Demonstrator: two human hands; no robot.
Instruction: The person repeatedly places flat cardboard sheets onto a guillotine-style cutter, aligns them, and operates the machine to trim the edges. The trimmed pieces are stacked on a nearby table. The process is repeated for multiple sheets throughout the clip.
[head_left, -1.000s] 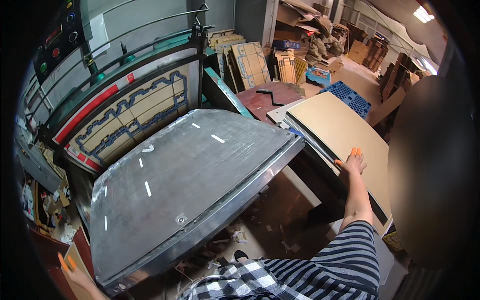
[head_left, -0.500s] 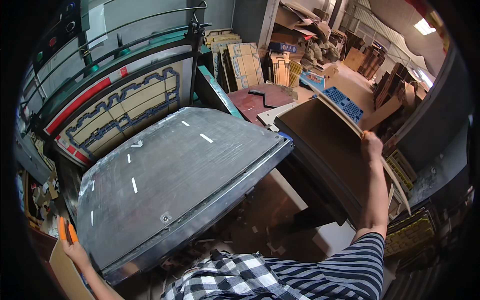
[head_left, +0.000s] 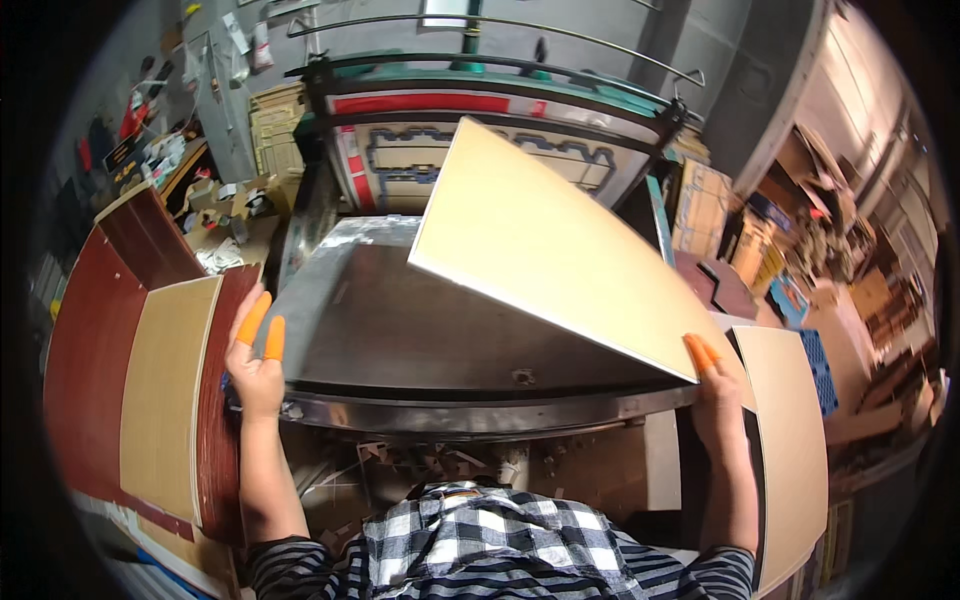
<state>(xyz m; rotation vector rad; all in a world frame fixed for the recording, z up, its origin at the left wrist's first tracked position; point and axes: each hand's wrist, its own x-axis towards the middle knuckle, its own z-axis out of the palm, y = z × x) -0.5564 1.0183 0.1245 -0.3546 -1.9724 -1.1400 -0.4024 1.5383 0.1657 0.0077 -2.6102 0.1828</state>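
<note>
My right hand [head_left: 718, 390], orange finger covers on its fingertips, grips the near right corner of a pale tan cardboard sheet [head_left: 550, 240]. The sheet hangs tilted over the dark flat bed [head_left: 400, 335] of a press, its far end raised. My left hand [head_left: 258, 370] is beside the bed's near left corner, fingers up and apart, two in orange covers, holding nothing. Behind the bed stands the press's upright plate with a cutting die [head_left: 405, 150] of dark blue outlines, partly hidden by the sheet.
To the right, a stack of cardboard sheets [head_left: 790, 440] stands beside my right forearm. On the left are a tan sheet [head_left: 165, 390] and dark red boards [head_left: 85, 360]. The bed's metal front edge [head_left: 460, 412] runs before me. A blue pallet [head_left: 820, 370] lies farther right.
The sheet has come up off the right-hand stack and swung left over the bed in my right hand. My view has turned left. My left hand stays beside the bed.
</note>
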